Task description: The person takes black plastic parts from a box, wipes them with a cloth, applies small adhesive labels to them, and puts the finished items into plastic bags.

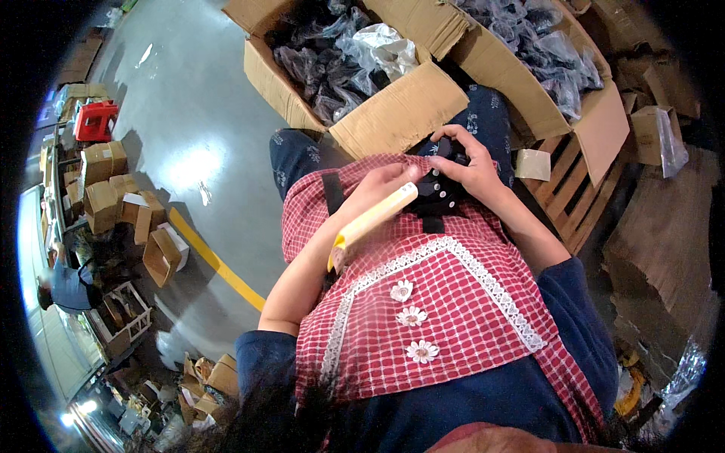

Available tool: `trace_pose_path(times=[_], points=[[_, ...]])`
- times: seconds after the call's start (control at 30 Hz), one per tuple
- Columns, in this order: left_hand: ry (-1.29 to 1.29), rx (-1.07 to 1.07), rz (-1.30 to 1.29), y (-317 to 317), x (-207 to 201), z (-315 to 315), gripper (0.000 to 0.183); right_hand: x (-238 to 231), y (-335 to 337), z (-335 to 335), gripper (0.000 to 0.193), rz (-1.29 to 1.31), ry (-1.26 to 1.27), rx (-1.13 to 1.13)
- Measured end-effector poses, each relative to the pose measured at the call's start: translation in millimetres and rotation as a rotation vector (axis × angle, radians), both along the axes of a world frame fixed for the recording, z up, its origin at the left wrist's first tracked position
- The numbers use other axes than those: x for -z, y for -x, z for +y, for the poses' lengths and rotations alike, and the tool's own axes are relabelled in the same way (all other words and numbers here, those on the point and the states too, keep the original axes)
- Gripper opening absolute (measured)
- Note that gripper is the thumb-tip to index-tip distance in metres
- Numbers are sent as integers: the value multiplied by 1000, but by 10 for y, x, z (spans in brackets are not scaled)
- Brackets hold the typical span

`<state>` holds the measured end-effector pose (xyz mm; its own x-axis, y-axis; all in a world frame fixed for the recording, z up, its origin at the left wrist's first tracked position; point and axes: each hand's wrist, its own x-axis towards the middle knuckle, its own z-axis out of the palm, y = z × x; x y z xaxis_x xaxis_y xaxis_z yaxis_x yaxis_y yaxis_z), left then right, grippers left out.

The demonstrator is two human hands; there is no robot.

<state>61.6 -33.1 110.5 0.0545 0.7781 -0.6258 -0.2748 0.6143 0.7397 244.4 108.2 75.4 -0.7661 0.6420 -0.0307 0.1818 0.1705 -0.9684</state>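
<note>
A black item with several white round dots (440,195) lies in my lap, on the red checked apron (468,294). My right hand (474,170) curls around its far edge, with thumb and forefinger bent about the black material. My left hand (387,183) is at its left side, back upward and fingers drawn together; the fingertips and anything they pinch are hidden. A long pale-yellow object (375,219) with a brighter yellow end lies slantwise along my left wrist and forearm; I cannot tell its kind or what supports it.
Open cardboard boxes (400,109) in front of my knees hold dark items in clear plastic bags (381,49). A wooden pallet (563,192) stands under the right box. To the left are a yellow floor line (215,260), stacked cartons (103,164) and a red stool (96,121).
</note>
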Motion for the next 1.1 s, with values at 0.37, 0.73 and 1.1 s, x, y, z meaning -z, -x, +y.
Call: trace_pose_path(times=[0.37, 0.73, 1.1], points=[[-331, -767, 451, 1452, 807, 889, 48, -178, 131, 564, 24, 257, 310, 441], [-123, -274, 88, 113, 167, 741, 66, -422, 379, 687, 29, 327, -115, 674], [-502, -730, -283, 180, -231, 403, 47, -728, 602, -196, 32, 254, -267, 41]])
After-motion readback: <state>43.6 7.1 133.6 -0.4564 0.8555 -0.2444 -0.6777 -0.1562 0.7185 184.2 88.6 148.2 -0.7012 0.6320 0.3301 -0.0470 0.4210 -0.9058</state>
